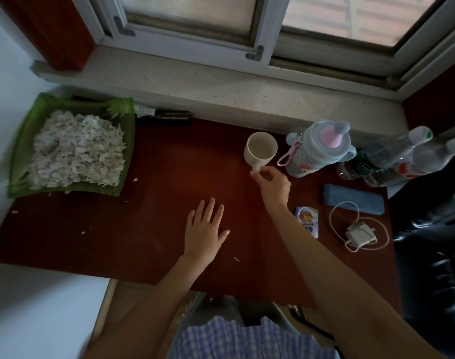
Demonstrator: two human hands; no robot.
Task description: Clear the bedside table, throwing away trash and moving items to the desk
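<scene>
**Right hand on the mug handle, left hand flat on the table**

The right hand (271, 183) reaches across the dark red table (169, 203) and pinches the handle of a white mug (260, 150) between thumb and fingertips. The mug stands upright on the table, toward the far edge below the stone windowsill (221, 92), and looks empty (its inside is pale and bare as far as the view shows).

The left hand (205, 230) lies open, palm down, fingers straight and spread, resting on the table nearer the person and well apart from the mug.

Just right of the mug stands a pale blue bottle (317, 149) with a pink spout and a pink loop strap. Further right, clear plastic bottles (392, 156) lean together at the table's corner. Nearer the person on that side lie a blue case (353, 199), a white charger (358, 233) with its cable looped around it, and a small printed packet (308, 220) partly hidden by the right forearm.

At the far left a green tray (22, 141) holds a heap of torn white paper scraps (79, 149); a few loose bits lie scattered on the table beside it.
</scene>
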